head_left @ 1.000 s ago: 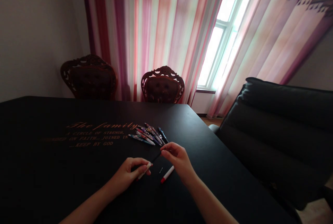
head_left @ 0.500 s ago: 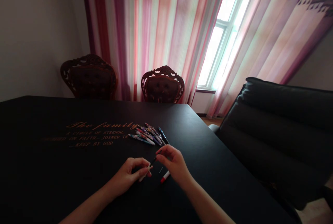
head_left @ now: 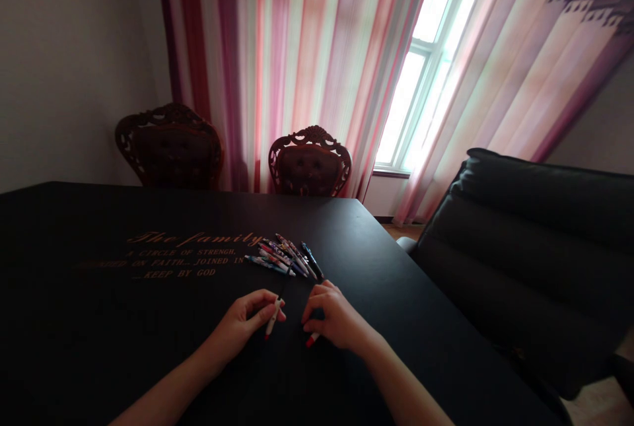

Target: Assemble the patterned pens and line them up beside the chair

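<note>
My left hand (head_left: 252, 315) is closed round a white pen barrel (head_left: 272, 323) with a red end pointing down toward me. A thin dark refill (head_left: 282, 290) sticks up out of the barrel's far end. My right hand (head_left: 334, 317) is lowered to the table, its fingertips brought together at the surface; what is between them, if anything, is hidden. Partly under that hand lies a white pen part with a red tip (head_left: 311, 340). Just beyond both hands is a pile of several patterned pens (head_left: 284, 256).
The black table (head_left: 163, 333) carries gold lettering (head_left: 191, 255) left of the pens. Two carved chairs, one at left (head_left: 171, 148) and one at centre (head_left: 313, 162), stand behind its far edge. A black padded armchair (head_left: 535, 254) is on the right.
My right hand has let go of the refill and dropped to the table, where a small thin piece lay. My left hand has turned the barrel more upright, the refill now standing out of it.
</note>
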The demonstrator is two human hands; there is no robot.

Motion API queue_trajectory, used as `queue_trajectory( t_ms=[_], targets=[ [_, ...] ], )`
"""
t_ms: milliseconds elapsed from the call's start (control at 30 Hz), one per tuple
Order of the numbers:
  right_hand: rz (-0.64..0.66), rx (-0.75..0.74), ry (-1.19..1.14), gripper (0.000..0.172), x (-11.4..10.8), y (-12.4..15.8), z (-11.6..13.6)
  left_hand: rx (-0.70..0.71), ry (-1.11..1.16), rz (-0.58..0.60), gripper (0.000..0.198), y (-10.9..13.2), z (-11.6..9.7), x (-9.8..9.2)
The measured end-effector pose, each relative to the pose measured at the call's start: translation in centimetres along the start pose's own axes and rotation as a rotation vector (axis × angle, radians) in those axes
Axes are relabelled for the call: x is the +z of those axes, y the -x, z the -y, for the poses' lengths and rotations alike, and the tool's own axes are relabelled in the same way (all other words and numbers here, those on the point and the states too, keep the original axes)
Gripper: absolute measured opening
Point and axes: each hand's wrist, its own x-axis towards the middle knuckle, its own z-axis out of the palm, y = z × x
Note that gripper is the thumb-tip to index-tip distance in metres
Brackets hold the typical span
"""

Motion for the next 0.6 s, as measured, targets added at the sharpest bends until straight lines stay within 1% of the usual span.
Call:
queue_trajectory(
  t_ms=[100,167,233,300,367,467,600],
  targets=[
    [0.021,-0.024,0.009,0.014,0.2,0.0,0.0,-0.006,-0.002,0.003,0.037,0.0,0.0,0.1],
    [0.008,-0.024,-0.016,0.012,0.2,0.0,0.2,0.0,-0.008,0.008,0.035,0.0,0.0,0.0],
    [-0.06,-0.009,-0.074,0.01,-0.1,-0.2,0.5,0.004,-0.017,0.021,0.033,0.0,0.0,0.0],
    [-0.174,0.025,-0.177,0.008,-0.5,-0.4,0.7,0.005,-0.025,0.044,0.032,0.1,0.0,0.0],
    [-0.282,0.048,-0.306,0.011,-1.1,-0.6,0.9,0.006,-0.035,0.073,0.032,0.1,-0.1,0.0],
    [-0.362,0.064,-0.535,0.015,-1.9,-0.8,1.2,0.008,-0.072,0.103,0.033,0.2,-0.1,0.2],
    [-0.471,0.164,-0.826,0.018,-2.1,-0.9,1.6,0.007,-0.135,0.11,0.034,0.3,0.0,0.2]
  ],
)
